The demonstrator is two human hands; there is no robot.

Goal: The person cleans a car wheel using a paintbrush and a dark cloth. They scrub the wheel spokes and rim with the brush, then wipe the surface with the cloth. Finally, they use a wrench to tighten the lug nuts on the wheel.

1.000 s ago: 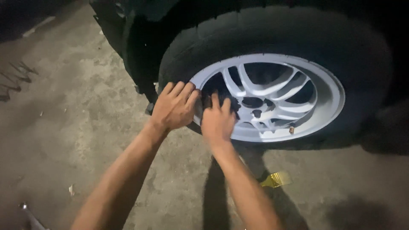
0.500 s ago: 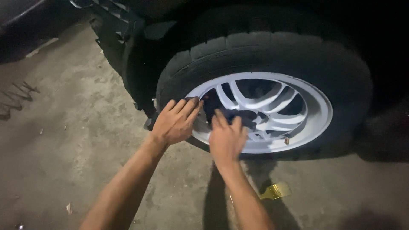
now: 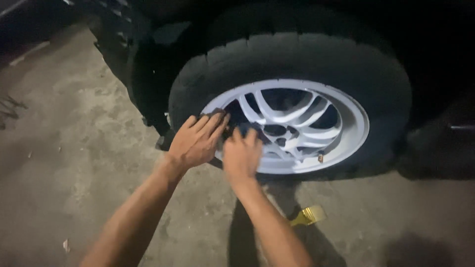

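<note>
Mounted on a dark car at the far right of the scene: a silver-white multi-spoke alloy wheel (image 3: 292,128) ringed by a black rubber tyre (image 3: 297,54), resting on the grey concrete floor (image 3: 74,148). Wheel face tilted toward the viewer and slightly upward, seen as an oval with its long axis running left to right, hub near the middle. Pressed against the near-left rim: left hand (image 3: 197,141), fingers (image 3: 210,123) stretched out flat and loose, gripping nothing, with something dark at the tips (too dim to identify). Just to the right of it, right hand (image 3: 242,155), blurred, fingers extended toward the spokes, not clenched; whether touching the metal, cannot tell. Lying on the floor nearer than the tyre: a small yellow-gold brush-like tool (image 3: 308,215). Compared with half a second ago, both hands in much the same spot on the rim, wheel larger in view and shifted a little right.
</note>
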